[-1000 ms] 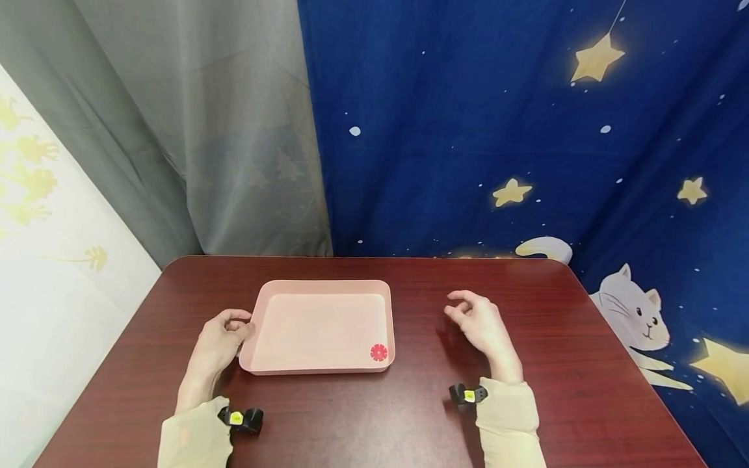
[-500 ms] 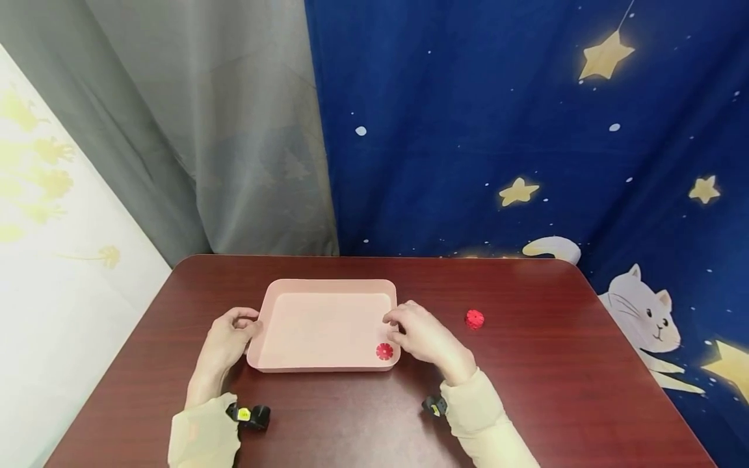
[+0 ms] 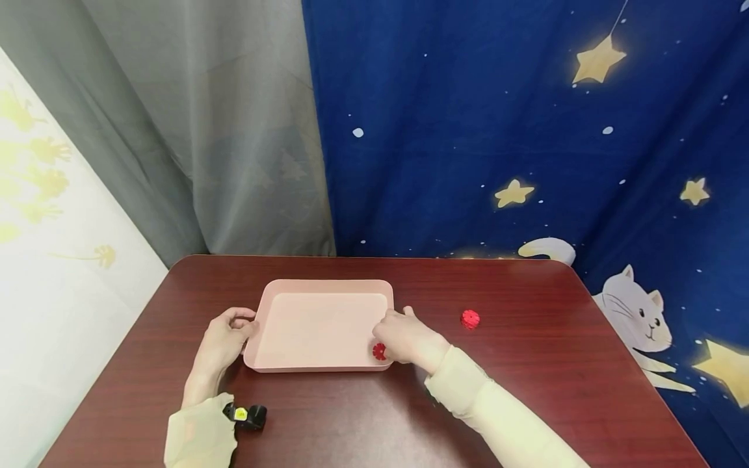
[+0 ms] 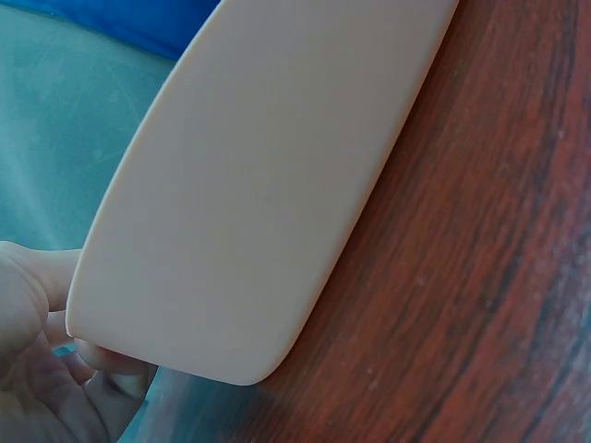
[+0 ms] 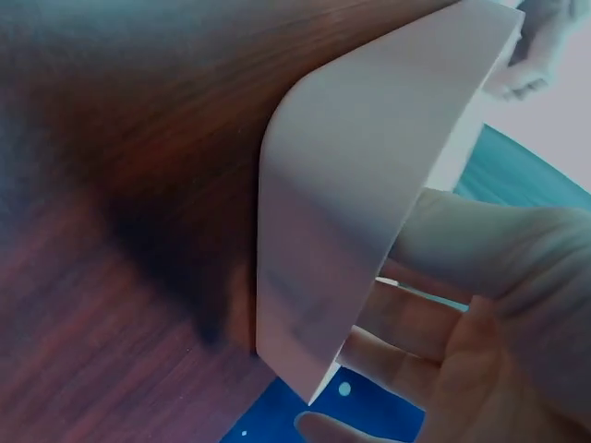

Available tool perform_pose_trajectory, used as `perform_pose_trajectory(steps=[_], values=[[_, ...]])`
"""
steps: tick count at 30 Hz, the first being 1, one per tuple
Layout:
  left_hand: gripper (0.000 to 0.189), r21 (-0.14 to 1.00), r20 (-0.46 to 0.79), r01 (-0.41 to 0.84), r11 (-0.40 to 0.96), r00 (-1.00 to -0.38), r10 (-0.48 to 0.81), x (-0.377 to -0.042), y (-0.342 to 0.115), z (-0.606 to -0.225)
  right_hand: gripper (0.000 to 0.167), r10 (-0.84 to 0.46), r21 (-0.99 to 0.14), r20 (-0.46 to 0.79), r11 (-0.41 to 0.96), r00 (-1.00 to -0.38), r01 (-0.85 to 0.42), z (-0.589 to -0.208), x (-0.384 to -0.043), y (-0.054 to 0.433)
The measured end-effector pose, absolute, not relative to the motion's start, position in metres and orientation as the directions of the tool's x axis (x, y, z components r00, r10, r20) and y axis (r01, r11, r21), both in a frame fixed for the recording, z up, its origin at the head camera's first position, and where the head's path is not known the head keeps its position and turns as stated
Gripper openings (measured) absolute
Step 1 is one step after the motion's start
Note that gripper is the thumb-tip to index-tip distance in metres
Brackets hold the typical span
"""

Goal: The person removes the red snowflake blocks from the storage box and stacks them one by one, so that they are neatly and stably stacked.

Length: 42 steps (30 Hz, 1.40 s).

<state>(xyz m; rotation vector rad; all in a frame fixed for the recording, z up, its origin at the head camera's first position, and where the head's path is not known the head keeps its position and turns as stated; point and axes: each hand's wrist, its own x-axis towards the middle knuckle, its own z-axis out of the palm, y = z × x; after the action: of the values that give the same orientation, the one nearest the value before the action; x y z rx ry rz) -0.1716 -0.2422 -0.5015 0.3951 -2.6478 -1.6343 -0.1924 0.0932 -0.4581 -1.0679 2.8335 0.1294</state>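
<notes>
A shallow pink tray [image 3: 318, 325] lies on the table. My left hand [image 3: 222, 338] grips its left edge, thumb and fingers at the rim; the left wrist view shows that hand [image 4: 65, 369] close at the tray's corner. In the tray's front right corner lies a red flower-shaped disc [image 3: 378, 351], partly covered by my right hand [image 3: 409, 338], which reaches over the right rim. In the right wrist view the right thumb [image 5: 462, 240] and fingers pass over the tray wall [image 5: 332, 185], which hides their tips, so I cannot tell whether they pinch the disc.
A small stack of red notched discs [image 3: 470, 319] stands on the dark red wooden table [image 3: 526, 364], right of the tray. Grey and blue curtains [image 3: 409, 130] hang behind the table's back edge. A black wrist camera [image 3: 251, 416] sits at the left sleeve.
My right hand has moved left from over the disc stack, uncovering it, and down into the tray's front right corner by the red disc. The left hand stays on the tray.
</notes>
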Motion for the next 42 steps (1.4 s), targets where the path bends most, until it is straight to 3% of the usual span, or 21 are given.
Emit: perform_pose_trajectory(steps=[6, 11, 23, 29, 36, 42], values=[[0.032, 0.886, -0.123, -0.202, 0.417, -0.97, -0.21, -0.172, -0.243, -0.503, 0.015, -0.625, 0.107, -0.184, 0.755, -0.759, -0.647, -0.463, -0.198, 0.08], [0.034, 0.889, -0.125, -0.2, 0.411, -0.971, -0.203, -0.171, -0.243, -0.503, 0.01, -0.63, 0.071, -0.201, 0.754, -0.75, -0.653, -0.463, -0.199, 0.077], [0.033, 0.889, -0.117, -0.195, 0.414, -0.971, -0.206, -0.171, -0.243, -0.501, 0.023, -0.651, -0.018, -0.222, 0.747, -0.726, -0.665, -0.466, -0.196, 0.076], [0.032, 0.885, -0.123, -0.2, 0.421, -0.971, -0.203, -0.172, -0.243, -0.502, 0.02, -0.678, -0.055, -0.216, 0.727, -0.703, -0.684, -0.466, -0.195, 0.075], [0.032, 0.884, -0.127, -0.203, 0.421, -0.971, -0.202, -0.173, -0.243, -0.502, 0.029, -0.687, -0.019, -0.181, 0.718, -0.704, -0.696, -0.469, -0.192, 0.073], [0.032, 0.884, -0.126, -0.206, 0.42, -0.969, -0.212, -0.173, -0.243, -0.502, 0.026, -0.69, -0.026, -0.173, 0.717, -0.703, -0.697, -0.469, -0.191, 0.073]])
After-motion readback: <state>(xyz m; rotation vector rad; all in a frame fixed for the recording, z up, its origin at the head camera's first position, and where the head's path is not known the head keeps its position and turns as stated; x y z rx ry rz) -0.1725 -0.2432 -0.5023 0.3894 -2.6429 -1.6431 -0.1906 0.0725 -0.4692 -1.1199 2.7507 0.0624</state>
